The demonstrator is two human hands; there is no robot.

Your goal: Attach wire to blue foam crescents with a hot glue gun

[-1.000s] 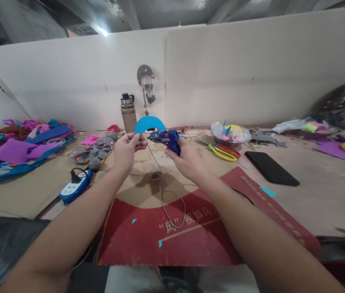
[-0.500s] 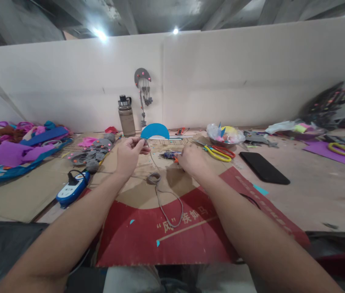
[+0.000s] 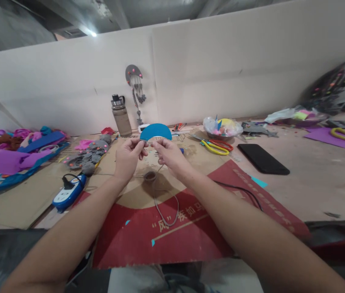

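Note:
A blue crescent-shaped felt piece (image 3: 156, 131) is held up over the cardboard. My left hand (image 3: 129, 158) pinches its lower left edge between thumb and fingers. Close beside it, my right hand (image 3: 170, 156) is closed in a pinch on the thin grey cord (image 3: 170, 224), just under the felt. From there the cord trails down to a small coil (image 3: 150, 176) and a loose loop on the red part of the cardboard. Whether the fingertips also press cord against felt is hidden. Partly behind my right hand lies a blue-tipped tool (image 3: 182, 151).
Red-printed cardboard (image 3: 190, 236) covers the table in front. Yellow- and red-handled scissors (image 3: 216, 147), a black phone (image 3: 263, 158) and a bagged bowl (image 3: 222, 128) are right. A bottle (image 3: 121, 118), power strip (image 3: 69, 193), grey felt pieces (image 3: 88, 152) and coloured scraps (image 3: 10, 156) are left.
My right hand has left the tool on the table and moved left to meet my left hand at the felt, taking the cord. The view has shifted slightly.

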